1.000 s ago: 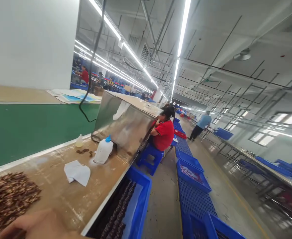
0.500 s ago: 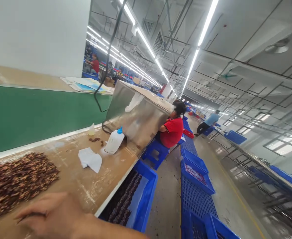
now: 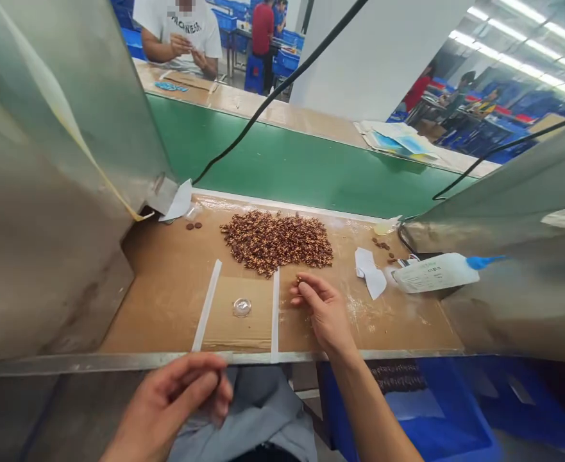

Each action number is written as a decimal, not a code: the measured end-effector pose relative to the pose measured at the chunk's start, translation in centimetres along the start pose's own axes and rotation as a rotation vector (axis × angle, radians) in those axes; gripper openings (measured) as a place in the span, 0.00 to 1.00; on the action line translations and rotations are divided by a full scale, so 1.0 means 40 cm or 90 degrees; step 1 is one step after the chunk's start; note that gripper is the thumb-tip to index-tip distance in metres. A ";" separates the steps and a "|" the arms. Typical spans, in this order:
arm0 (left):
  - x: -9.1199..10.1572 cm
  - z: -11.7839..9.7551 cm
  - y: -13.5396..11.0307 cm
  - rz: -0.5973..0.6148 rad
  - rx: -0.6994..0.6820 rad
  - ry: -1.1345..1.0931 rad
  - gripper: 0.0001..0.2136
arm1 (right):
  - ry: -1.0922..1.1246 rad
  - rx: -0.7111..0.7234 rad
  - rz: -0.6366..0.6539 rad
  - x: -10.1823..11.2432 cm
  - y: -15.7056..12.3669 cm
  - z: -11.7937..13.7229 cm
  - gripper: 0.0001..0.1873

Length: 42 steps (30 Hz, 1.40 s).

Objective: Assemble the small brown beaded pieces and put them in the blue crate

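Note:
My right hand (image 3: 328, 314) is over the brown work surface, thumb and fingertips pinched on a small brown piece (image 3: 300, 280). Just beyond it lies a heap of small dark brown and gold pieces (image 3: 282, 240), too fine to name. My left hand (image 3: 181, 398) is low at the table's front edge, its fingers curled and thumb pressed against them; whatever is between them is hidden. Between the hands, a small round clear dish (image 3: 242, 307) rests on a cardboard patch (image 3: 236, 333) flanked by two white strips.
Metal boxes (image 3: 36, 224) (image 3: 517, 256) stand at both sides. To the right are a white bottle (image 3: 438, 273) with a blue nozzle and a crumpled white paper (image 3: 371, 273). A blue crate (image 3: 455, 410) sits below the right edge. Across the green divider (image 3: 272, 160) a person (image 3: 181, 38) sits.
My view has swung left from the aisle to the work surface. The right hand has moved off the blue crate side and now pinches a small piece; my left hand has come into view.

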State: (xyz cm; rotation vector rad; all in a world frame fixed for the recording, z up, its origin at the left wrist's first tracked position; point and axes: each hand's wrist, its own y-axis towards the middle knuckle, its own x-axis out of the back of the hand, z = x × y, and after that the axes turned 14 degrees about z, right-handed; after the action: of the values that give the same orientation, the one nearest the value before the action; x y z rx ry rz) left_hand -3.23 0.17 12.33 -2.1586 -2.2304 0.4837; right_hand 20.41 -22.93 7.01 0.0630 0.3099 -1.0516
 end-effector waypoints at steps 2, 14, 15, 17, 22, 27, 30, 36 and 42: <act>0.000 0.013 0.059 0.019 0.021 -0.124 0.19 | -0.003 -0.005 -0.010 -0.004 -0.014 0.004 0.25; -0.068 -0.002 0.146 -0.008 -0.013 -0.290 0.15 | -0.263 0.050 0.018 -0.037 -0.106 0.075 0.16; -0.072 0.003 0.146 -0.013 -0.018 -0.292 0.15 | -0.276 0.059 0.048 -0.053 -0.122 0.088 0.12; -0.077 0.012 0.146 -0.024 -0.034 -0.288 0.15 | -0.300 0.065 0.118 -0.088 -0.149 0.106 0.06; -0.085 0.020 0.139 -0.078 -0.061 -0.224 0.13 | -0.377 0.157 0.189 -0.169 -0.176 0.108 0.08; -0.099 -0.002 0.135 -0.125 -0.087 -0.164 0.12 | -0.408 0.272 0.178 -0.215 -0.182 0.082 0.13; -0.110 0.000 0.135 -0.134 -0.082 -0.186 0.12 | -0.500 0.393 0.139 -0.217 -0.185 0.063 0.17; -0.139 0.022 0.133 -0.165 -0.036 -0.298 0.16 | -0.679 0.590 0.139 -0.184 -0.190 0.025 0.24; -0.127 0.022 0.140 -0.102 -0.018 -0.463 0.16 | -0.606 0.547 0.131 -0.165 -0.212 0.036 0.27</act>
State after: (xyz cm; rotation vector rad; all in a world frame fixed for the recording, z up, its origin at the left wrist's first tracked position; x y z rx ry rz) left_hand 2.34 -4.94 11.35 -1.9956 -2.6998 1.4227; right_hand 10.39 -21.87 11.05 0.3407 -1.0024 -0.8394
